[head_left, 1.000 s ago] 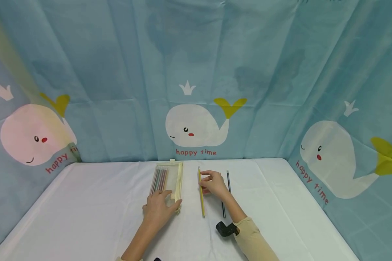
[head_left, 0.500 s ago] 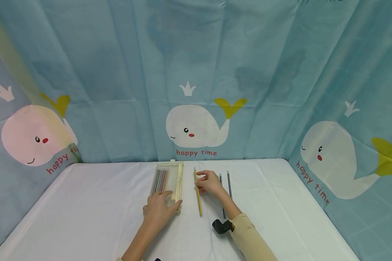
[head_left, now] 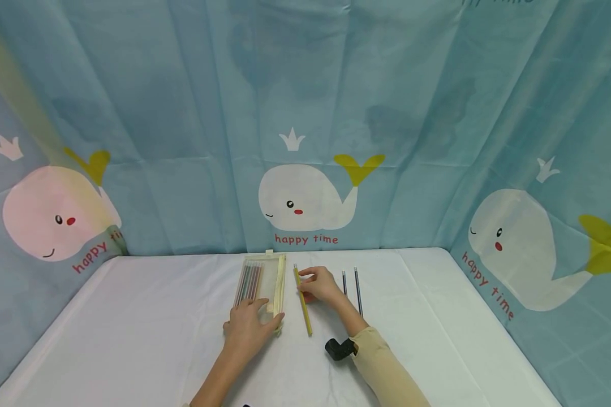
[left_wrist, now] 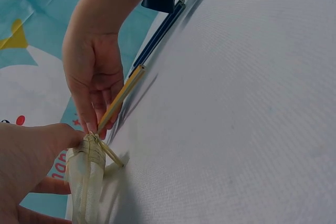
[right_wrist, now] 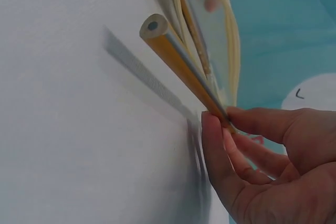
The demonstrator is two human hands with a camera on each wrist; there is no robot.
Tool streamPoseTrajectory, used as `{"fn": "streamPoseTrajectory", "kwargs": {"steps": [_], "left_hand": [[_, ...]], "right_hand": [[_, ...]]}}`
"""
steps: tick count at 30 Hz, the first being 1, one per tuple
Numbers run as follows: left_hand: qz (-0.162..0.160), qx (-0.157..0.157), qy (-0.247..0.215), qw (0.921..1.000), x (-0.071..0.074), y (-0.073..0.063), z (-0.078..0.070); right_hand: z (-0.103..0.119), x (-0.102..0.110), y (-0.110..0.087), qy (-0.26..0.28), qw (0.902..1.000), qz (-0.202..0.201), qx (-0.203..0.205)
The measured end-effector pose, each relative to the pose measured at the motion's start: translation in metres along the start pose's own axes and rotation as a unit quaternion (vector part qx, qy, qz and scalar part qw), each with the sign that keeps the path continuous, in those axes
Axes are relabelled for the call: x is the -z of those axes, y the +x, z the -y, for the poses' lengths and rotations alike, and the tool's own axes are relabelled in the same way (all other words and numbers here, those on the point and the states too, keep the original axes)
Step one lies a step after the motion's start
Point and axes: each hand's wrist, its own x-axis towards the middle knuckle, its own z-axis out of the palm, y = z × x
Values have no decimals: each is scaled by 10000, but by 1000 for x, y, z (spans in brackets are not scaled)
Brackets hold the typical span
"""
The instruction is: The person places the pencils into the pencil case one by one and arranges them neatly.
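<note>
Pinched between my right thumb and fingertips is the yellow pencil (head_left: 305, 310), my right hand (head_left: 319, 286) closed no further than the shaft allows. I hold it just right of the pouch (head_left: 270, 275), its flat, unsharpened end toward me and clear of the table (head_left: 438, 339), where its shadow falls apart from it. My left hand (head_left: 246, 328) spans the pouch's near end, fingers over it and thumb against the edge with the zip strip (head_left: 280, 285).

To the right of my right hand lie two dark pencils (head_left: 358, 288), side by side with a gap between; my forearm covers part of them. Near my right sleeve (head_left: 387, 364) sits a curved black piece (head_left: 339, 349).

The pouch is see-through and lies flat; several pencils in different colours (head_left: 248, 281) fill its left side in a row, partly hidden by my left fingers.
</note>
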Motion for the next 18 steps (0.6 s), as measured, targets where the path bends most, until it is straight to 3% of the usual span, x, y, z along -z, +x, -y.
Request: {"fn": "streamPoseTrajectory", "kwargs": {"steps": [18], "left_hand": [[-69, -86, 42, 9999, 2, -1, -2]], "right_hand": [[8, -17, 16, -88, 9998, 178, -67]]}}
